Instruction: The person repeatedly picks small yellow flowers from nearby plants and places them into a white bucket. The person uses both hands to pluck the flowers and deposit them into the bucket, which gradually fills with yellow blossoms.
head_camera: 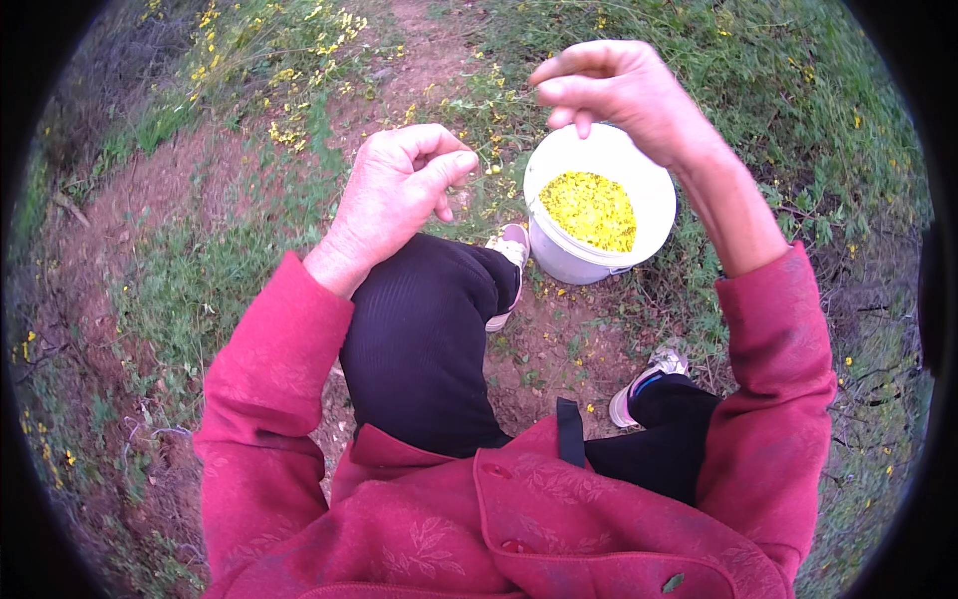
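My left hand [408, 191] is at the left of the bucket, above my knee, thumb and forefinger pinched together on a thin green stem [485, 161] with small yellowish tips. Over the far rim of a white plastic bucket [572, 266] hovers my right hand [602, 93], its fingers curled and slightly blurred; whether anything small lies between them I cannot tell. Yellow flower petals [589, 210] cover the inside of the bucket, which stands on the ground near my shoe.
Low green plants with yellow flowers [288, 135] grow at the upper left, beside bare reddish soil [232, 172]. My two shoes [511, 247] rest on the soil below the bucket. Dense green growth [786, 97] lies to the right, with dry twigs lower down.
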`<action>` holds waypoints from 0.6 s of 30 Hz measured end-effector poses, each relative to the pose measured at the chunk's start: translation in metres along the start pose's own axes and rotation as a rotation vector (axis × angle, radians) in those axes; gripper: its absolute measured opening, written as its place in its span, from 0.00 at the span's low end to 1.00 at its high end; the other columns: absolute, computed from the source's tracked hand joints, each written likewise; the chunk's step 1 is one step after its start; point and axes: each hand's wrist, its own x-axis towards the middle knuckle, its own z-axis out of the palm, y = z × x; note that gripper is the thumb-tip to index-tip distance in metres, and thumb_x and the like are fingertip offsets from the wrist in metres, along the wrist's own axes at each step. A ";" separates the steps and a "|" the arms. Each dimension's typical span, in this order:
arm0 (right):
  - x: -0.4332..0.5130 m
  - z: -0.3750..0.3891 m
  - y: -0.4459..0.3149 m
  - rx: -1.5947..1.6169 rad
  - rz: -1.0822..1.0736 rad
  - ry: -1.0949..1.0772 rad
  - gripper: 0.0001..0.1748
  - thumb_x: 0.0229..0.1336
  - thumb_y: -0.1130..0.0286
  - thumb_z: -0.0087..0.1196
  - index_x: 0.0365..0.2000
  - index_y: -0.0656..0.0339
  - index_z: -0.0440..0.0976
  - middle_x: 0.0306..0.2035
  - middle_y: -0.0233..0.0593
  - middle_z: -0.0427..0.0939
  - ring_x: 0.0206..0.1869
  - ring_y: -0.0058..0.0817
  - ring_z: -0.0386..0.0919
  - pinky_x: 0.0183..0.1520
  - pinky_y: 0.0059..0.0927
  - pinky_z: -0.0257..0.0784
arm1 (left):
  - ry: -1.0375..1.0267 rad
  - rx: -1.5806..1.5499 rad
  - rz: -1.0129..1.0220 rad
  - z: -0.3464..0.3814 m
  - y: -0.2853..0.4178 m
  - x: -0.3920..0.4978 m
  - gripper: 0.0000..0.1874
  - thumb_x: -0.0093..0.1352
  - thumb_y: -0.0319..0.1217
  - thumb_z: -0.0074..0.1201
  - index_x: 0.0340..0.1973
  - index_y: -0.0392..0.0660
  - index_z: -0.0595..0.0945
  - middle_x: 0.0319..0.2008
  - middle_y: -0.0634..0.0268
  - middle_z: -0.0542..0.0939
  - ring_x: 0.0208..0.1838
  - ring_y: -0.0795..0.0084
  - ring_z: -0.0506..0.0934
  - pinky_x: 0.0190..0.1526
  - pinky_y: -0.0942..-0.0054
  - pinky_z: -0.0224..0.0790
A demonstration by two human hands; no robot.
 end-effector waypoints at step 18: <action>-0.016 0.043 -0.007 0.082 0.243 -0.284 0.18 0.58 0.56 0.56 0.30 0.64 0.77 0.17 0.21 0.66 0.15 0.06 0.59 0.16 0.12 0.50 | 0.219 0.442 0.474 0.011 0.010 -0.003 0.01 0.65 0.24 0.51 0.31 0.40 0.77 0.20 0.58 0.76 0.22 0.66 0.77 0.26 0.70 0.67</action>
